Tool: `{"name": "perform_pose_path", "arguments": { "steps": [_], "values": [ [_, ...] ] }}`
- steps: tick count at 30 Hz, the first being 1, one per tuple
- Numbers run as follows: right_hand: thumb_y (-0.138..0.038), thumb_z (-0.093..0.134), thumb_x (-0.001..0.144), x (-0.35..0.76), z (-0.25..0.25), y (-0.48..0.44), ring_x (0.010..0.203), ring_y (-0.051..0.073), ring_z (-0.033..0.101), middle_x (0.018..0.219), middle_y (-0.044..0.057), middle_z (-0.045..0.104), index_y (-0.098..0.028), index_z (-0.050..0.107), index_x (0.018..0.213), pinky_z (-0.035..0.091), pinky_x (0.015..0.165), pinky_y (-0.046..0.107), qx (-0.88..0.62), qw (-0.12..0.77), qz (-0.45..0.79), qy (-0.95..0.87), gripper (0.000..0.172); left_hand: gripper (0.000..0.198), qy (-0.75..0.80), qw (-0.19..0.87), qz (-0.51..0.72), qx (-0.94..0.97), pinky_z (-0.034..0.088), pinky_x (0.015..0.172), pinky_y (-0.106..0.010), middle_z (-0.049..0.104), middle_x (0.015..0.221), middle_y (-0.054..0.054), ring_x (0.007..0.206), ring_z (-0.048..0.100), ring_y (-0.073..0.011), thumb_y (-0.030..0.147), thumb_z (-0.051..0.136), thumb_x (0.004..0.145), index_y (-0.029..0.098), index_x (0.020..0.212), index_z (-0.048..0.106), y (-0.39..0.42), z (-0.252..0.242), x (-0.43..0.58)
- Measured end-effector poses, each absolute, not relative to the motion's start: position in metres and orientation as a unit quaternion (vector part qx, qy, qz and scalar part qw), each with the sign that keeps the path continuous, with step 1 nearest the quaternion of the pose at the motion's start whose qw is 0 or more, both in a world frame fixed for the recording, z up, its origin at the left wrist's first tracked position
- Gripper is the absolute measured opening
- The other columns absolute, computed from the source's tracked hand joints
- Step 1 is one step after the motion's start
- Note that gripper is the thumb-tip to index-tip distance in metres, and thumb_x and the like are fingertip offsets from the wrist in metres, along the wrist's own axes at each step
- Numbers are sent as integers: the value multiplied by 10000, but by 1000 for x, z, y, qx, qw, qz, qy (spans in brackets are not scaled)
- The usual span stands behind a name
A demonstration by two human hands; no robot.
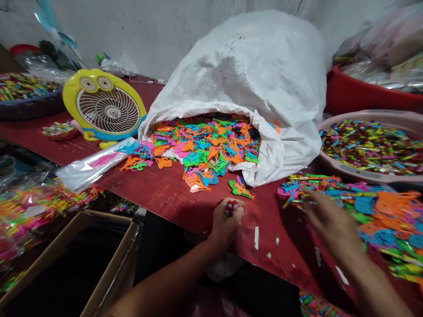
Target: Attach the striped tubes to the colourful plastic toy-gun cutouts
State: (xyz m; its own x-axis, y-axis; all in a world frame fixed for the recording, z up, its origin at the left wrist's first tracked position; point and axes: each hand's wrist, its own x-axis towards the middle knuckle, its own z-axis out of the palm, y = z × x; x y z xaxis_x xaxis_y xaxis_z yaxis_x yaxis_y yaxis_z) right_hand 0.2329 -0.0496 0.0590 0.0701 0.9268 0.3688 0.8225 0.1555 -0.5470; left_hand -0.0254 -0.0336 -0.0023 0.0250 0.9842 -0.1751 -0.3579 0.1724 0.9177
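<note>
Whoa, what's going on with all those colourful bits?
A person has both hands at a red table. The left hand grips a small red-and-white bunch, too small to make out. The right hand, blurred, is by the colourful pile on the right; whether it holds anything, I can't tell. Ahead, a big white sack lies open, bright plastic pieces spilling out.

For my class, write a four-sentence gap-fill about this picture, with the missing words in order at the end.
The sack is mainly ____.
The fan left of the sack has ____ feet.
The hand closed around small reddish pieces is the person's ____ one.
The right hand is at the edge of a colourful heap on the ____ table.
Missing words: white; yellow; left; red.
</note>
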Motion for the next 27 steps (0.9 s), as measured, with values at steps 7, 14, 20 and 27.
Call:
{"name": "perform_pose_path", "arguments": {
  "steps": [7, 14, 20, 27],
  "values": [
    [-137, 489, 899, 112, 26, 11, 991, 230, 604, 1086, 111, 641, -186, 599, 1224, 465, 800, 296, -543, 113, 13, -832, 346, 207, 421, 610, 565, 363, 420, 627, -225, 618, 713, 5, 623, 507, -95, 296, 698, 777, 144, 917, 704, -36, -6, -24],
    [-150, 402, 961, 143, 8, -11, 859, 196, 639, 940, 81, 662, -174, 647, 1092, 494, 756, 288, -563, 164, 57, -808, 280, 342, 411, 637, 581, 295, 404, 613, -220, 559, 653, 40, 566, 444, -72, 346, 756, 743, 145, 1015, 709, -35, -6, -26],
    [-140, 386, 962, 143, 13, -28, 1013, 234, 623, 1136, 124, 642, -171, 572, 1296, 526, 825, 350, -553, 208, 48, -805, 384, 384, 421, 627, 586, 294, 386, 600, -208, 548, 670, 41, 578, 448, -70, 416, 752, 763, 148, 1032, 699, -37, -12, -26],
    [-109, 424, 952, 122, 22, 18, 1289, 258, 491, 1489, 121, 467, -189, 506, 1411, 400, 1071, 464, -424, 88, 4, -901, 473, 354, 400, 614, 589, 340, 443, 728, -226, 624, 861, -5, 734, 541, -107, 341, 754, 769, 177, 1060, 638, -35, -11, -28]
  ]
}}
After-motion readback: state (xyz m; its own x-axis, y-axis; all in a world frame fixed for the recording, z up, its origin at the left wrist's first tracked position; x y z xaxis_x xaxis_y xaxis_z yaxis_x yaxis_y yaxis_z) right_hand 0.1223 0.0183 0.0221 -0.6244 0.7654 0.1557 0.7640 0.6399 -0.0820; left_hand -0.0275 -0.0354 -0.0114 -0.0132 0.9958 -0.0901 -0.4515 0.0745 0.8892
